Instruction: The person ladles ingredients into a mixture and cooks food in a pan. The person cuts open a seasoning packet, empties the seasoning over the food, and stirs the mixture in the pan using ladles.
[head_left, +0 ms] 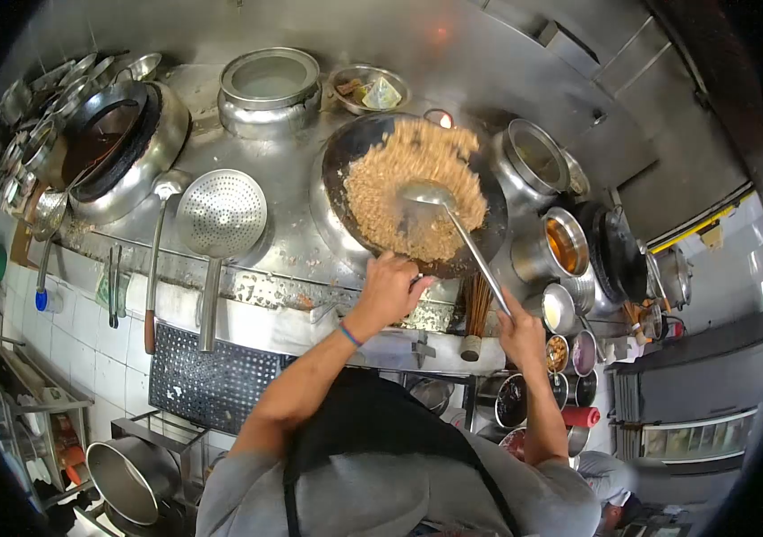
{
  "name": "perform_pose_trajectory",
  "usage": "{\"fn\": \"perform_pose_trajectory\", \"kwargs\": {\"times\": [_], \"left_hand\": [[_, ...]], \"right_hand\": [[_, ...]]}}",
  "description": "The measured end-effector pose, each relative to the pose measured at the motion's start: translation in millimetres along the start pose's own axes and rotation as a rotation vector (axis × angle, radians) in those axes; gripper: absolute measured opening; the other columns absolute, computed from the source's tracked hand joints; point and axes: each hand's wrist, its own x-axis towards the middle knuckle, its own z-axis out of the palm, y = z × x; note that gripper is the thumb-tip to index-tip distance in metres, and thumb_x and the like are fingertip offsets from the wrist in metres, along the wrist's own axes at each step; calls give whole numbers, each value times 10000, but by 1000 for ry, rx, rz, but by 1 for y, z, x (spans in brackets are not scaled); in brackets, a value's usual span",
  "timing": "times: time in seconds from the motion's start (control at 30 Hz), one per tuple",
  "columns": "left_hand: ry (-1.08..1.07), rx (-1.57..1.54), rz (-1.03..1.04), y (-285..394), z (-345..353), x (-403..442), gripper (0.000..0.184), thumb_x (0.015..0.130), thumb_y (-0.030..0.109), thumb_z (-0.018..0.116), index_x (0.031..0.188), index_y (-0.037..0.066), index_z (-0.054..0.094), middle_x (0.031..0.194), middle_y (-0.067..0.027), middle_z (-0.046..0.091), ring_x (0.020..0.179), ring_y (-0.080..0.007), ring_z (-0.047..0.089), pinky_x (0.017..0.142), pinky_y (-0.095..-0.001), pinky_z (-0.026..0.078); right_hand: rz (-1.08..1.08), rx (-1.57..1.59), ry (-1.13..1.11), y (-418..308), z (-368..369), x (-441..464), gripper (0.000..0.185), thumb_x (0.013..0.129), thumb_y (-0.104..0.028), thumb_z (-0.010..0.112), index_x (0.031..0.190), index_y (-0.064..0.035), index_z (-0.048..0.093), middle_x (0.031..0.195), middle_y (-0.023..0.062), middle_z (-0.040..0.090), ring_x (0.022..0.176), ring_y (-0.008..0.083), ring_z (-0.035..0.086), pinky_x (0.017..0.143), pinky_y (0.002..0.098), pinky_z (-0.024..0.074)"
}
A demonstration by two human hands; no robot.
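Note:
A dark wok (pixel 339 159) sits on the steel range, filled with loose brown grains that look like fried rice (pixel 377 201). Part of the rice is blurred and rides up the far side. My left hand (pixel 389 292), with a coloured band on its wrist, is closed on the wok's near edge; the exact grip is partly hidden. In my right hand (pixel 521 335) is the long handle of a ladle (pixel 428 192). The ladle's bowl lies over the rice at the middle of the wok.
A perforated strainer (pixel 221 213) and another ladle (pixel 169 185) lie left of the wok. Behind stand a lidded pot (pixel 270 79) and a bowl of scraps (pixel 369 88). Right are a pot of orange liquid (pixel 566 242) and a bamboo brush (pixel 474 322). A crouching person (pixel 605 474) appears lower right.

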Motion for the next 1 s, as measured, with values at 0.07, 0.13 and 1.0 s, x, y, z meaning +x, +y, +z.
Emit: {"fn": "perform_pose_trajectory", "kwargs": {"times": [0.07,0.13,1.0], "left_hand": [[46,10,18,-15,12,17,358,862,292,759,658,38,611,701,-147,616,769,-356,578,686,-474,428],[34,22,14,-25,21,21,356,860,300,761,667,38,619,727,-151,633,796,-355,586,708,-476,438],[-71,16,-195,-31,-33,-68,334,940,78,623,1273,73,634,1507,-144,516,1380,-399,462,1042,-530,387]], "right_hand": [[42,21,7,6,-16,-6,534,908,-131,682,1422,-243,587,941,240,716,843,444,694,736,528,541],[13,58,76,12,-28,-5,535,901,-118,686,1412,-248,597,985,234,716,876,438,693,752,522,542],[-59,415,-285,49,-43,-42,522,958,-17,614,1469,-61,518,1308,170,686,1197,313,662,1028,350,475]]}}
